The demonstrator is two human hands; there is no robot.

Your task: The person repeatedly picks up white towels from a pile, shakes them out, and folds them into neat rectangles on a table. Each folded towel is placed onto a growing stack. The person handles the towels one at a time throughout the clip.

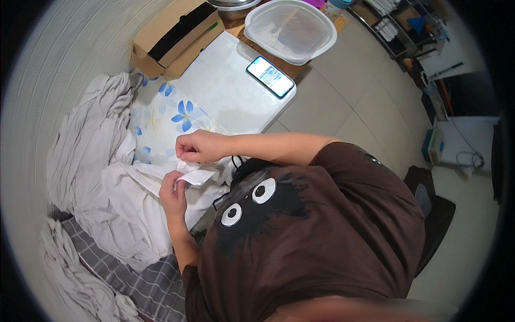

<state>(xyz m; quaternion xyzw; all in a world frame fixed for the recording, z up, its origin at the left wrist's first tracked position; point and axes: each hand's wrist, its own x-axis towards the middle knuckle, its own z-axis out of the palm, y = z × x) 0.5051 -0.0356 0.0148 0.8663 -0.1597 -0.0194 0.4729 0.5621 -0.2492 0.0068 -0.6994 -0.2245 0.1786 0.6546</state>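
A white cloth [128, 189] with a soft, towel-like surface lies bunched before me, across the table's near edge. My left hand [174, 195] pinches a folded edge of it between thumb and fingers, and a small flap sticks out to the right. Just above, my right hand [204, 145] has its fingers curled closed, with the cloth's raised edge at the fingertips. Whether anything small, such as a needle, sits inside that grip is hidden. Both hands are close together, near my body.
Under the cloth is a table [209, 84] with a blue-flower cover. On it lies a lit smartphone [270, 77]. Behind stand an open cardboard box [177, 40] and a lidded plastic container [290, 32]. Crumpled pale fabric [88, 141] lies left; a grey checked cloth [132, 277] is below.
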